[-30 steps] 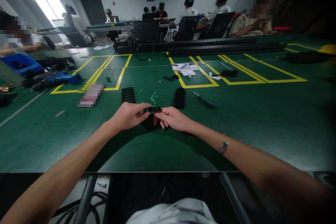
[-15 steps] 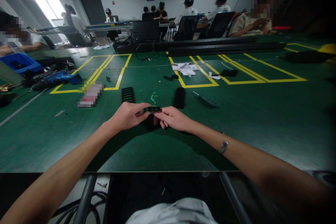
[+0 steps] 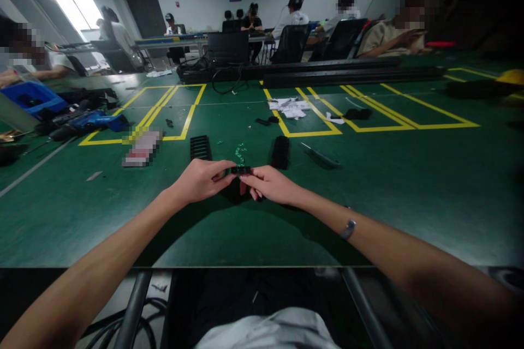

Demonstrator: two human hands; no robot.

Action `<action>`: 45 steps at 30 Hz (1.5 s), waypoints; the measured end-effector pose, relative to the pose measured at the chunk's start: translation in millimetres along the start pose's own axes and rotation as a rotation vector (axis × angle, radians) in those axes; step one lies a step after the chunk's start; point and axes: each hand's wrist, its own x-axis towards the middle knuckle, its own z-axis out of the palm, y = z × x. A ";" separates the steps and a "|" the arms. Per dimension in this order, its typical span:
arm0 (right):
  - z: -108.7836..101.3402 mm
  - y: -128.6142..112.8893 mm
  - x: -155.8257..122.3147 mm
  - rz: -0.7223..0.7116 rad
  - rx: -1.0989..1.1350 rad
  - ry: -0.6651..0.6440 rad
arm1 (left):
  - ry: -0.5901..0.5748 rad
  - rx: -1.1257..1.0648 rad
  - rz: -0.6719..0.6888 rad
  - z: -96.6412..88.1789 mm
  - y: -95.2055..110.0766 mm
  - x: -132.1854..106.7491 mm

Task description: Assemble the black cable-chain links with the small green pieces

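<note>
Between the fingertips of both hands is a small black rectangular part (image 3: 241, 170), held just above the green table. My left hand (image 3: 202, 179) pinches its left end between thumb and fingers. My right hand (image 3: 270, 182) grips the right end, its lower fingers curled underneath. Just beyond the part lie several small shiny green pieces (image 3: 240, 150), too small to name. A black slotted piece (image 3: 200, 148) lies behind my left hand, partly covered by it. Another black piece (image 3: 280, 151) with a ridged edge lies behind my right hand. A screwdriver (image 3: 321, 156) rests farther right.
A blurred-out flat item (image 3: 142, 148) lies at left, near a blue power tool (image 3: 92, 121) and a blue bin (image 3: 33, 99). Crumpled white paper (image 3: 290, 107) and long black bars (image 3: 352, 73) lie farther back. Several people sit around the room.
Both hands keep the black part in almost the same place and grip. The view has shifted very slightly; nothing else visibly differs.
</note>
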 end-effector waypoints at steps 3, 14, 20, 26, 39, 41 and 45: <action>0.2 -0.5 -0.2 0.002 0.002 -0.005 | 0.015 -0.001 -0.006 -1.8 -0.9 0.0; 2.0 -3.3 -1.7 -0.035 0.030 0.011 | 0.309 0.130 -0.090 -20.2 -12.5 -0.6; 4.4 -4.2 -2.5 -0.051 -0.009 0.086 | 0.219 0.092 -0.085 -20.8 -13.7 -0.7; 5.2 -3.4 -4.5 -0.101 -0.124 0.094 | 0.207 0.066 -0.085 -19.6 -11.2 0.0; 7.4 4.2 0.7 -0.079 0.064 0.205 | -0.010 -0.052 -0.094 -5.4 -2.0 0.9; 6.3 2.6 -0.5 -0.092 0.002 0.224 | -0.027 -0.062 -0.094 -4.6 -1.9 0.8; -0.6 -1.1 -3.6 -0.147 -0.220 0.296 | -0.062 -0.099 -0.099 -4.8 -1.6 0.8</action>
